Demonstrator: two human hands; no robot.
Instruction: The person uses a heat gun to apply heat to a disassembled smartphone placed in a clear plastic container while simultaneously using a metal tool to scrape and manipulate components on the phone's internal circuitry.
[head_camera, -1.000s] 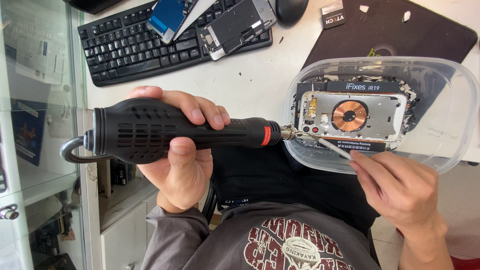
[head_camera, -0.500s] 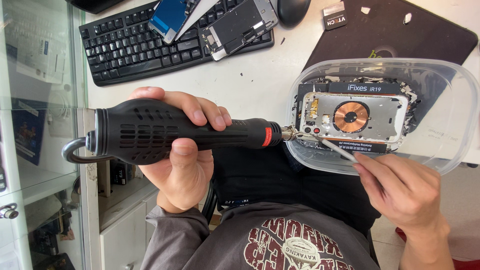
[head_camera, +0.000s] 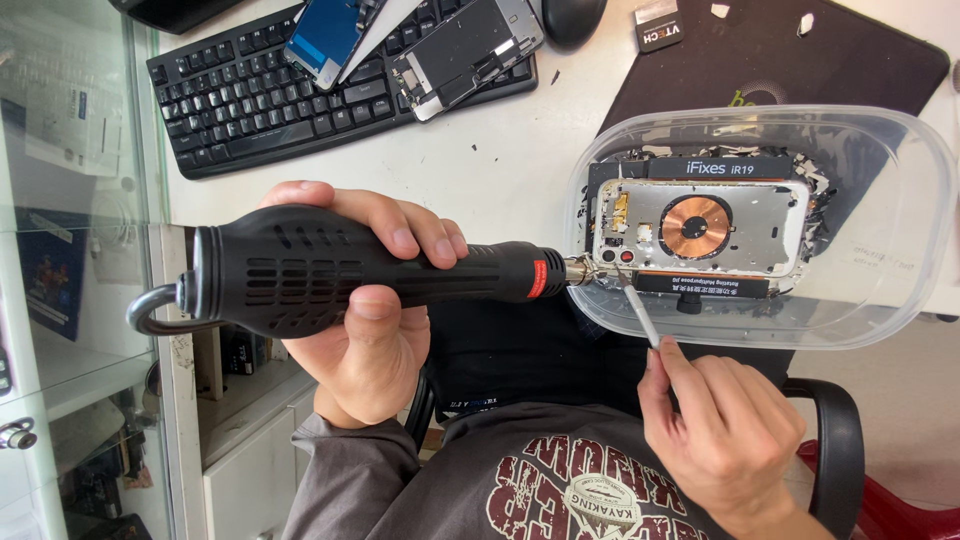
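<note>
The left hand (head_camera: 370, 330) is wrapping tightly around the body of a black power tool (head_camera: 330, 270), whose long axis is running level across the view, with its metal tip (head_camera: 580, 270) pointing toward the opened phone back (head_camera: 700, 228). That phone back is lying flat in a holder inside a clear plastic tub (head_camera: 900, 250), just beyond the tip, with a copper coil (head_camera: 695, 227) showing near its middle. The right hand (head_camera: 725, 430) is pinching a thin white tool (head_camera: 638, 312) between closed fingertips; this tool is slanting up from the hand and meeting the same near corner of the phone back that the tip is reaching. Both hands are converging on that corner, the right hand sitting nearer to it than the left. Behind them, a black keyboard (head_camera: 230, 110) is carrying phone parts (head_camera: 465, 50).
</note>
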